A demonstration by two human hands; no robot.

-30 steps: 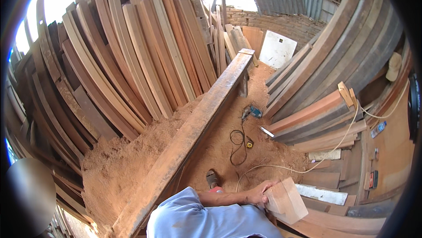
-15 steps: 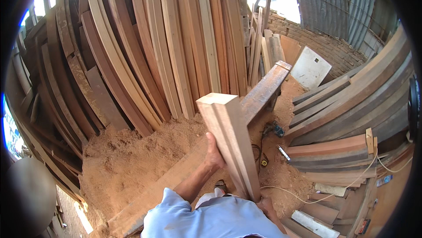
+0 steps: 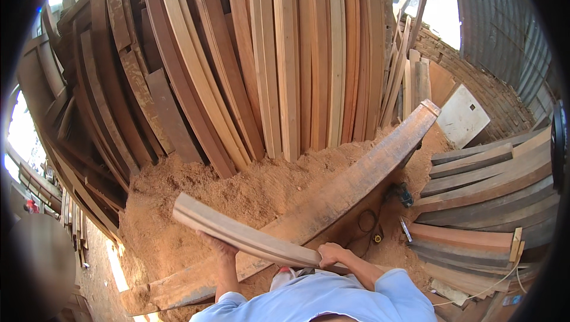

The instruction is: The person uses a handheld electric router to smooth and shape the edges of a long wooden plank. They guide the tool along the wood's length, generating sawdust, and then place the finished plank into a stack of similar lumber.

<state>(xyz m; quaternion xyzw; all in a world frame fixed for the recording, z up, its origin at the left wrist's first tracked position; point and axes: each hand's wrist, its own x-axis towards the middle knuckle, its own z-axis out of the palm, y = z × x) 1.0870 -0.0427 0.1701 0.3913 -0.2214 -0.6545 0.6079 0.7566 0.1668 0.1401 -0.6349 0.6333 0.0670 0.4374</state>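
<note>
Pale brown grooved wooden post [image 3: 237,231] in front of body, slanting across long dusty wooden beam [image 3: 350,190]; contact with beam cannot be told. Right hand [image 3: 333,254]: fingers curled around post toward right end. Left hand [image 3: 222,247]: bracing near left end, fingers mostly hidden, closure cannot be told. Judged progress: grooves already formed, post in hand; not yet set down.
</note>
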